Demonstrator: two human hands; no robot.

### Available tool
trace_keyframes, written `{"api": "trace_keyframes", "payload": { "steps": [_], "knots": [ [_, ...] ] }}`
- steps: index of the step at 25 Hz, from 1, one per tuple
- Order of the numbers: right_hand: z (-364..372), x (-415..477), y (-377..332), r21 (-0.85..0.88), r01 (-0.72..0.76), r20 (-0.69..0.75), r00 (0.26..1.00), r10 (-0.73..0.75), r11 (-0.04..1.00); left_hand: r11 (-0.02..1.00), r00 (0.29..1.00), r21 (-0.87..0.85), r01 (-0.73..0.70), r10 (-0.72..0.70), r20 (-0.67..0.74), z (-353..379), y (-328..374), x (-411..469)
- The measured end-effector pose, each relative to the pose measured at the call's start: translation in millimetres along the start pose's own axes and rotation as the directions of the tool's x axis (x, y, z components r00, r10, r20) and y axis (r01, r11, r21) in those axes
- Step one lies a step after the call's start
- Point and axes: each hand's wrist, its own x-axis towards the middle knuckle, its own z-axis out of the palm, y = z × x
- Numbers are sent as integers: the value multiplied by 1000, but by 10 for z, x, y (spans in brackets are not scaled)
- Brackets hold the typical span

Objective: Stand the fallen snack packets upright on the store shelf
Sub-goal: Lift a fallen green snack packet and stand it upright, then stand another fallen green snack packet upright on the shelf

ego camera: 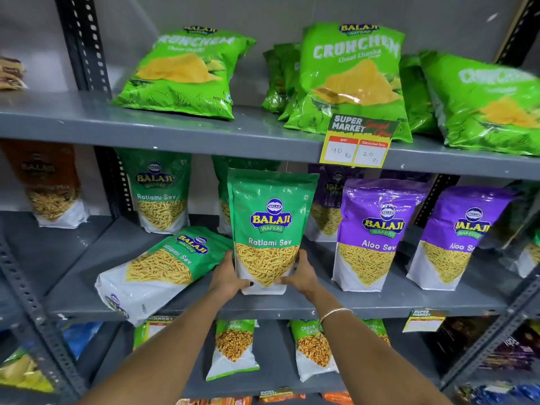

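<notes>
A green Ratlami Sev packet (270, 223) stands upright near the front edge of the middle shelf (380, 305). My left hand (229, 277) grips its lower left side and my right hand (301, 274) grips its lower right side. Left of it, a second green Ratlami Sev packet (159, 270) lies fallen on its back, its white bottom hanging past the shelf's front edge. Another Ratlami Sev packet (162, 194) stands upright at the back left.
Two purple Aloo Sev packets (377, 235) (455, 238) stand upright to the right. Green Crunchem bags (184, 74) lean on the top shelf, with a price tag (356, 141) on its edge. Chana packets (233, 346) stand on the lower shelf. A metal upright (29, 302) runs at left.
</notes>
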Motion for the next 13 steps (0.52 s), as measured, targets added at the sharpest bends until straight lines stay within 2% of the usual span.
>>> {"api": "trace_keyframes", "payload": {
  "steps": [2,4,5,7,8,10,11,12,13],
  "knots": [
    [26,-72,-114,15,-83,-67,994,84,996,996,997,56,-70,72,-25,-247,-6,-30],
    [141,-159,-185,-46,-254,-186,953,241,966,959,974,206,-194,213,-76,-601,-113,-67],
    [212,-175,-184,-69,-326,-184,933,309,943,923,956,303,-238,279,-97,-801,-180,-86],
    [481,-304,-229,95,-403,-32,913,407,910,853,938,467,-232,324,-125,-1262,-403,-56],
    [705,-411,-304,181,-427,35,903,428,886,839,951,511,-189,285,-116,-1496,-541,-30],
    [1145,-528,-480,288,-440,187,897,401,850,893,995,449,-27,65,-69,-1842,-872,103],
    [1377,-572,-617,274,-444,236,891,388,853,951,996,299,79,-86,10,-1996,-1017,133],
    [1596,-615,-779,268,-445,271,886,377,854,974,966,97,202,-215,143,-2108,-1156,180],
    [1811,-652,-910,256,-445,291,882,371,858,947,927,-89,310,-279,251,-2173,-1278,192]
  ]
}}
